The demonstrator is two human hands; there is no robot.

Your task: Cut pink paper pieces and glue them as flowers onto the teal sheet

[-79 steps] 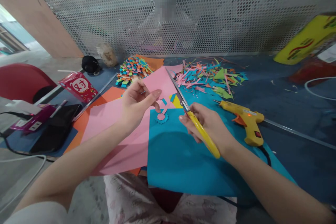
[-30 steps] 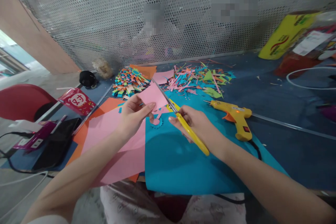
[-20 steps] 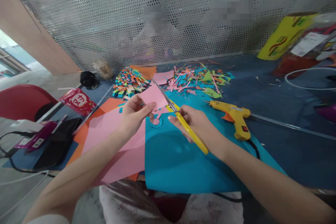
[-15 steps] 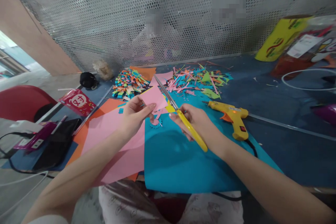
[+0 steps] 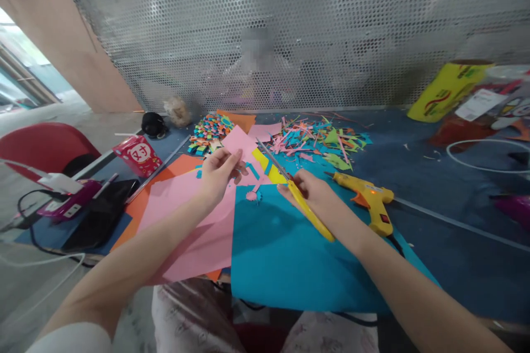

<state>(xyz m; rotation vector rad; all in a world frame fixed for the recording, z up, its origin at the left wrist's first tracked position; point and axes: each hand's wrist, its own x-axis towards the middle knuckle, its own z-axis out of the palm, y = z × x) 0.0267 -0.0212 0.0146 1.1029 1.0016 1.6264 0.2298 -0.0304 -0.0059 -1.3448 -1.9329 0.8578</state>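
Between thumb and fingers, my left hand (image 5: 221, 174) pinches a small piece of pink paper (image 5: 239, 143). My right hand (image 5: 312, 193) grips yellow-handled scissors (image 5: 308, 210), whose blades point up and left, apart from the pink piece. Under the hands lie a large pink sheet (image 5: 186, 226) and a large blue sheet (image 5: 306, 265). A yellow paper piece (image 5: 271, 168) is beneath the scissor blades. Close to the seam between the sheets is a small blue and pink cut-out (image 5: 253, 196).
Behind the hands are a cluster of colourful folded paper pieces (image 5: 209, 132) and a pile of paper scraps (image 5: 314, 138). A yellow glue gun (image 5: 368, 198) lies at right, its light lit. A red packet (image 5: 137, 155) and a black phone (image 5: 101, 215) are at left.
My left hand has turned the pink piece so a corner points up, and the piece is now farther from the blades. The whole view has shifted slightly.
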